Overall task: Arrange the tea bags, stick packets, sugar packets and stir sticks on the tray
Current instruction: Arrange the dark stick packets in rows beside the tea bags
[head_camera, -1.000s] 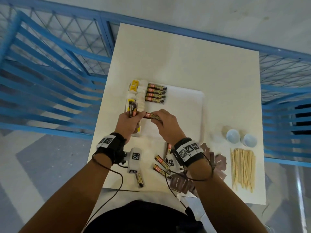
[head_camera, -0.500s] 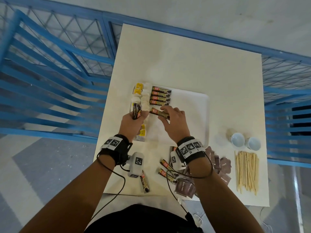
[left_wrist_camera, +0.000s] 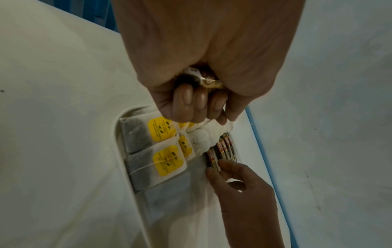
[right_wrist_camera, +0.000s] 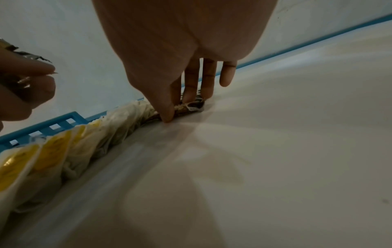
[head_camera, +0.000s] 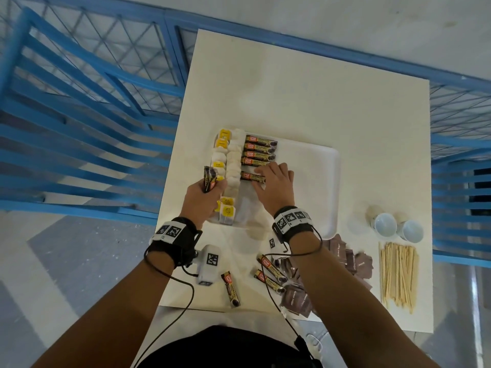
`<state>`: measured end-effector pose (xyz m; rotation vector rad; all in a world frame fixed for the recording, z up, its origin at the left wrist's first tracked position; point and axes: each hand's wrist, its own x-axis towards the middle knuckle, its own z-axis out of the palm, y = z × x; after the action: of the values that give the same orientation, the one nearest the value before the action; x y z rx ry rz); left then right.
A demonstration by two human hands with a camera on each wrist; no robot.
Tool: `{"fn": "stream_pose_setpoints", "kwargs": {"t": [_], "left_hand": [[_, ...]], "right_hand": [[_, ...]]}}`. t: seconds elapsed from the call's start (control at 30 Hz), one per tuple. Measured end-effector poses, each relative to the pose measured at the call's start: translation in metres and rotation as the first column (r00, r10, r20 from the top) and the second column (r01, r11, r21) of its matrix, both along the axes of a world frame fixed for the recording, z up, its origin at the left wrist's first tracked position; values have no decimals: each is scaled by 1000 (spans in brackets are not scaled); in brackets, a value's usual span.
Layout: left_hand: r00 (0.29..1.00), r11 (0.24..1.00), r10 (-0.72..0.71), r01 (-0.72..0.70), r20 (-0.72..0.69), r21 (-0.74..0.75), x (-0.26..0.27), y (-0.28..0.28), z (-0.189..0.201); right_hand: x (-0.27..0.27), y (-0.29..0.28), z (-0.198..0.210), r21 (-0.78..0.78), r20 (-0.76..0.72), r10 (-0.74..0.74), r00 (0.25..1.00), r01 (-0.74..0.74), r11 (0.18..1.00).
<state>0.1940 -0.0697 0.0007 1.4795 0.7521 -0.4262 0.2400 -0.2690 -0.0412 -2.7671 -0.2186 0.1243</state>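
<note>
Since a second ago the right hand (head_camera: 275, 185) has carried its brown-and-gold stick packet (head_camera: 252, 176) away from the left hand and down onto the white plastic tray (head_camera: 316, 187), where it now lies just below the four stick packets already lined up (head_camera: 259, 152). Thumb and fingers pinch the packet against the tray floor, probably to square it with the row before letting go; the wrist view shows the fingertips (right_wrist_camera: 192, 94) pressing its far end flat. The left hand (head_camera: 199, 203) waits at the tray's left edge, fingers curled round a small bundle of further stick packets (head_camera: 209, 179) held upright, presumably a ready supply to feed over one at a time, though how many it holds is hard to tell. Beside the row, white tea bags with yellow tags (head_camera: 225, 166) fill the tray's left strip in a column, touching one another. Off the tray, on the white table (head_camera: 318, 88), more loose stick packets (head_camera: 271, 274) lie near the front edge, brown sugar packets (head_camera: 348, 258) sit in a heap to their right, and the pale wooden stir sticks (head_camera: 397, 272) lie further right, below two small white cups (head_camera: 396, 225).
</note>
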Motion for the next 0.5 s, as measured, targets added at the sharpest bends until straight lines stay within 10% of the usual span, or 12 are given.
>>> {"fn": "stream_pose_setpoints", "kwargs": {"t": [0.5], "left_hand": [[1000,994,-24,23,-10,-111,7,-2,3]], "right_hand": [[17,7,0,-35,-35,-85,996,84,996]]}}
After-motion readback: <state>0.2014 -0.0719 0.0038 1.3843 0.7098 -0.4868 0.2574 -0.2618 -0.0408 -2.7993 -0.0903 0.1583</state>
